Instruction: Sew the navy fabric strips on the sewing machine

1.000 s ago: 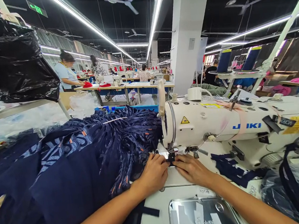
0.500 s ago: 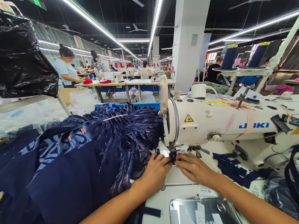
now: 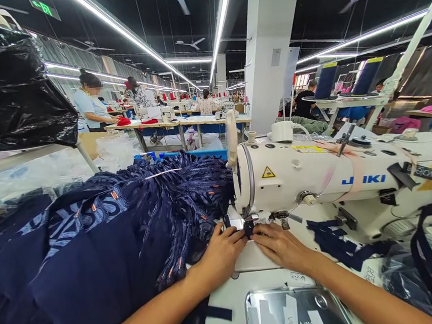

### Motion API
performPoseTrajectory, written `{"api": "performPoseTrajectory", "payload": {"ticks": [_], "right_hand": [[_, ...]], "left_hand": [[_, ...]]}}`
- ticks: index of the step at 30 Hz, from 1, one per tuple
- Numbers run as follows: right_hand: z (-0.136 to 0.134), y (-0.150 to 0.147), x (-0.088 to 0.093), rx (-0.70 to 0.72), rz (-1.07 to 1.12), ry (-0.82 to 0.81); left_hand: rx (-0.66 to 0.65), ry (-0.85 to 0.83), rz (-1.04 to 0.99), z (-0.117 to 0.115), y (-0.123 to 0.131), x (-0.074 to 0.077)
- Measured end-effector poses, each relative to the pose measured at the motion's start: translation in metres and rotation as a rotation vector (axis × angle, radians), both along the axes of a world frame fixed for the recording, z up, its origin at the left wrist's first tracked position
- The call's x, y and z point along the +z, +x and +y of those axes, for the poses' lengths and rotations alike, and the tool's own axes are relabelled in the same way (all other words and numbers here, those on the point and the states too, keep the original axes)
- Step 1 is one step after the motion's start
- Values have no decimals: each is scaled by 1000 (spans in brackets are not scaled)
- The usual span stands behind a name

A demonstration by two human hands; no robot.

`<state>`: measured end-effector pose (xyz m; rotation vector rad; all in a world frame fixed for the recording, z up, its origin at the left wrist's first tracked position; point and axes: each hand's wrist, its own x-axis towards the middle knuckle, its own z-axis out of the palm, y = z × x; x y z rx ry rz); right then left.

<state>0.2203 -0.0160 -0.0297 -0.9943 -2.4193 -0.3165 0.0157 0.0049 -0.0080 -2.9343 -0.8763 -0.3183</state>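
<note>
A white sewing machine [image 3: 316, 172] stands at centre right, its needle area low at its left end. Beneath the needle area lies a small dark fabric piece [image 3: 249, 228]. My left hand [image 3: 224, 250] presses its fingertips on the left edge of that piece, fingers bent and close together. From the right, my right hand [image 3: 281, 245] pinches the piece's other edge. Part of the piece is hidden by the fingers and the machine. A large heap of navy garments [image 3: 106, 259] fills the left side, reaching close to my left hand.
A metal tray [image 3: 268, 304] with labels sits at the front. Navy strips [image 3: 334, 242] lie right of my right hand, near a plastic bag [image 3: 406, 276]. Thread cones [image 3: 326, 81] stand behind the machine. A black bag [image 3: 18, 89] hangs upper left. Other people work farther back.
The view has shifted slightly, so the surroundings appear a little farther left. Both hands keep nearly the same place at the dark piece.
</note>
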Motion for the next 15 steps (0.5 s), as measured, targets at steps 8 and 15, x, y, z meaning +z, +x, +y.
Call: {"api": "performPoseTrajectory", "payload": {"ticks": [8,15], "right_hand": [[2,-3,-2,-35,-22,10],[4,3,-6,-89,-18,-52]], "left_hand": [[27,-22,-2,3,1,2],[36,-100,-35,13,1,8]]}}
